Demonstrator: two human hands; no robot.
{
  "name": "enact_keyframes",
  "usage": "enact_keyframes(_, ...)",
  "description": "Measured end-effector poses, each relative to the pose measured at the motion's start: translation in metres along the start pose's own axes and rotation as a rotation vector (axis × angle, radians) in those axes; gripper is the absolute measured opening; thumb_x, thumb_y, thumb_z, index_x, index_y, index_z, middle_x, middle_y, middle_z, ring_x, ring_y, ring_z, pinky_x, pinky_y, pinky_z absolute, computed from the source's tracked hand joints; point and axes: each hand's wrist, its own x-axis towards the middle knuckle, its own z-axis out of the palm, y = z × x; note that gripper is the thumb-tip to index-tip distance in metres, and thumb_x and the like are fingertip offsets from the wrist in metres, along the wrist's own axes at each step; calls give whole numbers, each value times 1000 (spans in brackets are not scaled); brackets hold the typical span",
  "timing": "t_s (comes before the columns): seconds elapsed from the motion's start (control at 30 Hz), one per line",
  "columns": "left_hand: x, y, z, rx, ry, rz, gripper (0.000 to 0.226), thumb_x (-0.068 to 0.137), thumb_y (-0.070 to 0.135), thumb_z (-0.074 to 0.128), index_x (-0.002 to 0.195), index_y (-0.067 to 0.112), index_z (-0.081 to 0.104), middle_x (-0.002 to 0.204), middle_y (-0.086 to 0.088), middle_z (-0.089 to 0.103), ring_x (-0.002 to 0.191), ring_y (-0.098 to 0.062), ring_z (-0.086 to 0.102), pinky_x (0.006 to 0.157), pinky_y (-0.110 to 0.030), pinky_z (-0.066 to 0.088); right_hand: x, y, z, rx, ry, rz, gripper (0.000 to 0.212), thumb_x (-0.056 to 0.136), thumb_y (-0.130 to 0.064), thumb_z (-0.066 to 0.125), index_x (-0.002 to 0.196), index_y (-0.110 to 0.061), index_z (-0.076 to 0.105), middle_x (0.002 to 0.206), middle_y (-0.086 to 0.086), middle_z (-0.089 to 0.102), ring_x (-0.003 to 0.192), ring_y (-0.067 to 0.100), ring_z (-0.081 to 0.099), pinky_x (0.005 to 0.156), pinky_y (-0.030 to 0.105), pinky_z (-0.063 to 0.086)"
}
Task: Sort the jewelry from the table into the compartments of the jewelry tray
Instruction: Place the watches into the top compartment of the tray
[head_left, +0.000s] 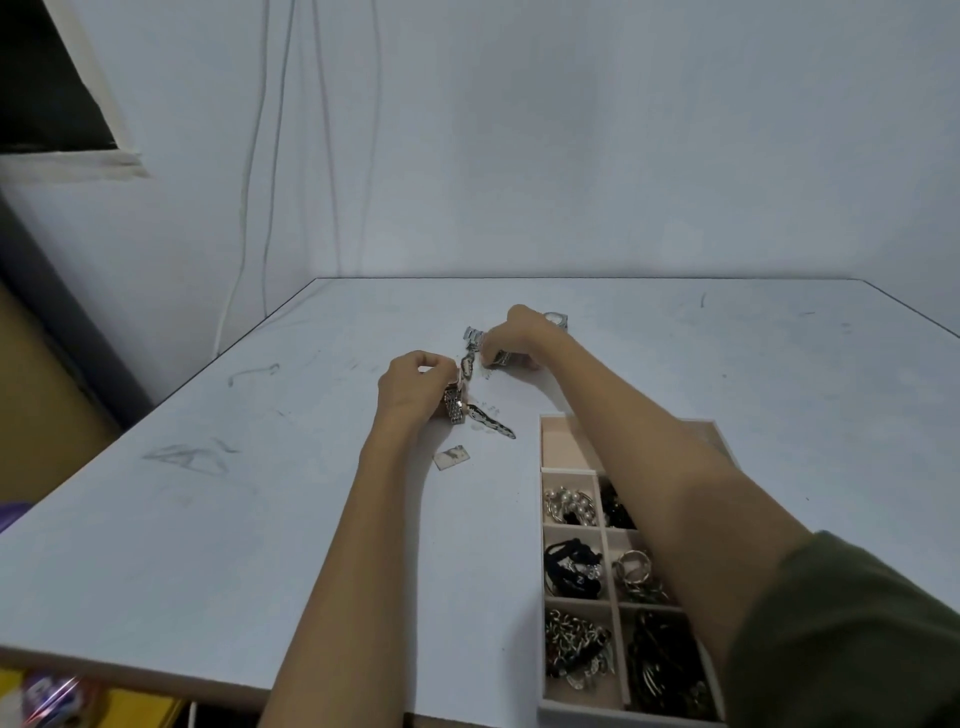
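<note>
A small heap of silver watches and bracelets lies mid-table. My left hand (410, 384) grips a silver link watch band (453, 408) at the heap's near end. My right hand (514, 338) pinches another metal piece (501, 357) at the far end. A silver watch strap (471, 338) runs between the hands, and a dark patterned strap (493, 423) trails toward the tray. A further watch (556, 318) peeks out behind my right hand. The pink jewelry tray (563, 444) stands at the front right under my right forearm; its far compartment shows bare pink lining, the nearer ones hold beads, hair ties, rings and chains.
A small flat silver tag (451, 458) lies on the white table (208, 519) just in front of the heap. The wall rises behind the table's far edge. Cables (260, 208) hang down the wall at the back left.
</note>
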Motion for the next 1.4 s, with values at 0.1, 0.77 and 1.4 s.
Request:
enact_keyframes(0.1,-1,2,0,-11,-12,-9,22,53,40,63,69,25,69,88,-12,71,90,-36,68,82,-50,56,-3,4,-11,173,-65,46,25,76,9,67,63,-4,50,60,13,50,40,19,45,43,23,37)
enact_keyframes(0.77,-35,21,1,-187,-111,39,22,86,3,67,107,4,65,62,-5,62,56,-17,62,60,-28,59,-117,80,-98,1144,-144,40,11,87,-8,64,98,-6,65,94,8,72,82,20,72,71,28,60)
enact_keyframes(1.4,-89,57,23,66,-588,240,26,82,18,73,107,16,67,93,-6,75,84,-9,68,68,-22,51,-167,110,-104,1018,24,-65,45,69,-13,76,112,-15,60,90,1,72,73,13,65,56,20,52)
